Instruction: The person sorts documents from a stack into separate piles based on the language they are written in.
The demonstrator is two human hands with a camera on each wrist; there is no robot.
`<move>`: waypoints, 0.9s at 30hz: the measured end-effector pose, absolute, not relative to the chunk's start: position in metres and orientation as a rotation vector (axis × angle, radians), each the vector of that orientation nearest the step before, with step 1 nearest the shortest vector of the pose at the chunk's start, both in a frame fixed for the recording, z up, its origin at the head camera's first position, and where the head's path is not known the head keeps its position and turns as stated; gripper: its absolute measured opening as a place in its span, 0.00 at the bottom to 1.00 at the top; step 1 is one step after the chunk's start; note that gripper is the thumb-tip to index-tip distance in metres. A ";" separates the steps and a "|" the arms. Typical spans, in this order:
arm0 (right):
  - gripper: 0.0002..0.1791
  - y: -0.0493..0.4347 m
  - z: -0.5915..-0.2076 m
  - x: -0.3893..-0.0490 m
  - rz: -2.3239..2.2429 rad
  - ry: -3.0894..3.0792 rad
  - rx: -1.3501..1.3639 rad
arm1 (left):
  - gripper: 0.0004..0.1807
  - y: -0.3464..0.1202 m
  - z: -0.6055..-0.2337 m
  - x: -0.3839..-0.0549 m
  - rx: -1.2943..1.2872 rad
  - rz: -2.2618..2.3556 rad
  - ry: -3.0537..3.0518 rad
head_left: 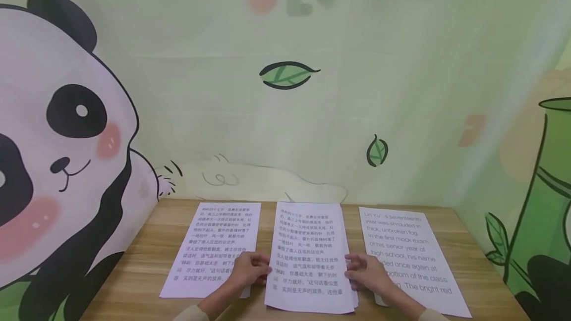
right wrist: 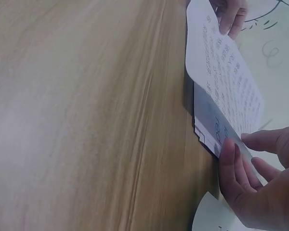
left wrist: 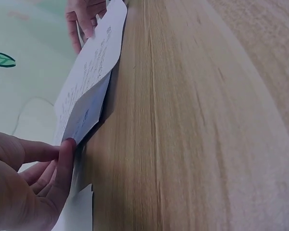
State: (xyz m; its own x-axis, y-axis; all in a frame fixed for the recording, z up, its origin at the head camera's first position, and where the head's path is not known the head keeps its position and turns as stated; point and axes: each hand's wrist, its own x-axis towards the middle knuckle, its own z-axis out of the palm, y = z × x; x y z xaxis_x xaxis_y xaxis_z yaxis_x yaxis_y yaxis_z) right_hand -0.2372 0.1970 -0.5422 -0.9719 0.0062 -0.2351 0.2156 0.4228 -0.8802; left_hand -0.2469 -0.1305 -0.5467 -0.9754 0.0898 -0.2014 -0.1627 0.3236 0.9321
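Left hand [head_left: 247,270], right hand [head_left: 370,273] pinch opposite edges of middle sheet [head_left: 308,256], between left page [head_left: 214,246] and right page [head_left: 403,249]; paired grip likely steadies it, near edge bowed above table [left wrist: 183,120]. Sheet count beneath unclear.

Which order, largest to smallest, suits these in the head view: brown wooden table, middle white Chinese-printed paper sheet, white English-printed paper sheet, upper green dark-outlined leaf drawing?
1. Brown wooden table
2. Middle Chinese-printed sheet and English-printed sheet: too alike to rank; the right hand partly covers the latter
3. Upper leaf drawing
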 end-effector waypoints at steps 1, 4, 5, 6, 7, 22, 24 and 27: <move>0.30 0.196 -0.542 -0.237 -1.579 2.482 0.193 | 0.13 -0.130 -0.546 -0.247 -0.067 1.706 2.372; 0.30 0.195 -0.543 -0.238 -1.603 2.468 0.205 | 0.15 -0.129 -0.545 -0.248 -0.068 1.690 2.350; 0.31 0.195 -0.543 -0.239 -1.609 2.455 0.217 | 0.16 -0.129 -0.545 -0.248 -0.064 1.691 2.336; 0.32 0.195 -0.543 -0.239 -1.608 2.443 0.230 | 0.18 -0.129 -0.546 -0.249 -0.060 1.693 2.317; 0.33 0.195 -0.543 -0.240 -1.608 2.430 0.243 | 0.20 -0.130 -0.546 -0.250 -0.055 1.694 2.296; 0.34 0.200 -0.527 -0.236 -1.685 2.371 0.235 | 0.31 -0.149 -0.539 -0.250 0.136 1.829 2.113; 0.34 0.198 -0.525 -0.235 -1.718 2.359 0.247 | 0.31 -0.152 -0.538 -0.250 0.132 1.838 2.103; 0.35 0.194 -0.522 -0.235 -1.767 2.331 0.223 | 0.32 -0.160 -0.536 -0.250 0.131 1.858 2.094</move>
